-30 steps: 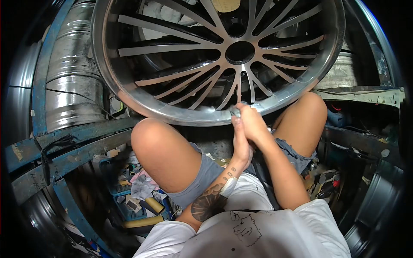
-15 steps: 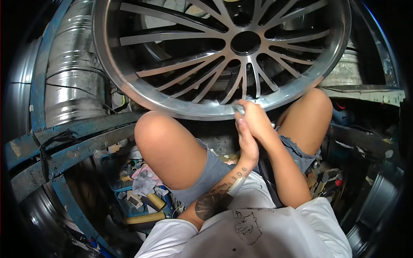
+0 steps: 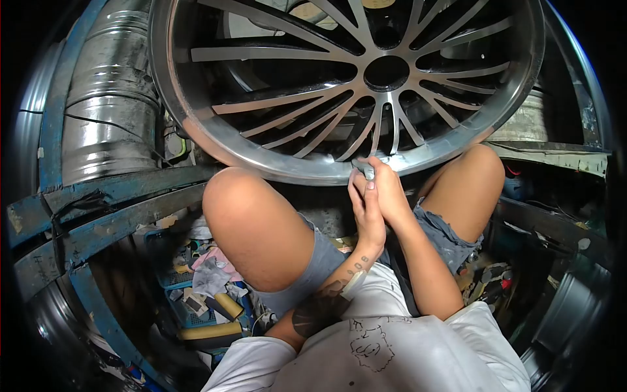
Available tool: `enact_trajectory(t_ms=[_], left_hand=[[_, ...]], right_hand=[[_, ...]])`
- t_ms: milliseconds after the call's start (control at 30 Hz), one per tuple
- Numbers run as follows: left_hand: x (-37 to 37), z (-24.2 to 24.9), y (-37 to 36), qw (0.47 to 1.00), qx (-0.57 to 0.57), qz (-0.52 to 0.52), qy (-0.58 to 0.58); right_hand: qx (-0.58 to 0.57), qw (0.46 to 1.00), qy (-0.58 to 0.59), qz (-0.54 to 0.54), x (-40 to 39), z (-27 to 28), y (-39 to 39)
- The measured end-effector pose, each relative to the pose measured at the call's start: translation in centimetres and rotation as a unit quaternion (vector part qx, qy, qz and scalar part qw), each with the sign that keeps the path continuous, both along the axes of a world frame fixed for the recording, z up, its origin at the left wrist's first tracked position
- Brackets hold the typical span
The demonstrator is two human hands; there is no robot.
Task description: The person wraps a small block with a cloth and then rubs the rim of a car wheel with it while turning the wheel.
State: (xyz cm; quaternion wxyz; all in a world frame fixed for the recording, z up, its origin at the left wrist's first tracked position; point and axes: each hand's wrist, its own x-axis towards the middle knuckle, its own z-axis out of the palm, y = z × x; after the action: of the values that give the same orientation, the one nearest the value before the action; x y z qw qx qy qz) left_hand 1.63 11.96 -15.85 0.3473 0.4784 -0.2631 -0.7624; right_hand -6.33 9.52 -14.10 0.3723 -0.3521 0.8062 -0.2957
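A large alloy wheel rim with many machined spokes and dark gaps between them lies tilted in front of me, its near edge at my knees. My right hand is closed around a small folded grey piece like sandpaper, pressed on the rim's near lip. Against it lies my left hand, palm to palm, its fingertips closed at the lower side of the same piece. Part of the piece is hidden by the fingers.
Blue metal frame bars run along the left, with a shiny metal barrel behind them. Below my left leg stands a blue basket with rags, and a tan roll lies near it. Another wheel stands at lower right.
The wheel sits slightly farther right and lower in view. Both hands and the grey piece have shifted a little left along its lip, still pressed together.
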Motion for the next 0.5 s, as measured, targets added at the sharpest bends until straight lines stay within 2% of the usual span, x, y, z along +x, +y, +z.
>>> enact_trajectory(t_ms=[167,200,233,300,433,500], left_hand=[[-0.3,-0.9,0.2,0.999,0.004,0.017,0.043],[-0.1,-0.8,0.2,0.998,0.029,0.020,0.059],[0.0,-0.6,0.2,0.996,0.053,0.028,0.070],[0.2,0.1,-0.2,0.994,0.063,0.041,0.074],[0.4,0.3,-0.3,0.992,0.112,0.019,0.050],[0.4,1.1,-0.5,0.996,0.082,0.000,0.040]], right_hand=[[0.006,0.996,0.034,0.082,-0.6,0.9,1.2],[0.013,0.995,0.035,0.088,-0.5,1.4,1.1],[-0.034,0.994,0.058,0.090,-0.4,0.7,1.4],[-0.026,0.989,0.090,0.116,-0.3,0.6,1.4],[0.083,0.967,0.179,0.159,0.0,2.1,1.3],[0.141,0.947,0.228,0.179,0.1,3.6,0.7]])
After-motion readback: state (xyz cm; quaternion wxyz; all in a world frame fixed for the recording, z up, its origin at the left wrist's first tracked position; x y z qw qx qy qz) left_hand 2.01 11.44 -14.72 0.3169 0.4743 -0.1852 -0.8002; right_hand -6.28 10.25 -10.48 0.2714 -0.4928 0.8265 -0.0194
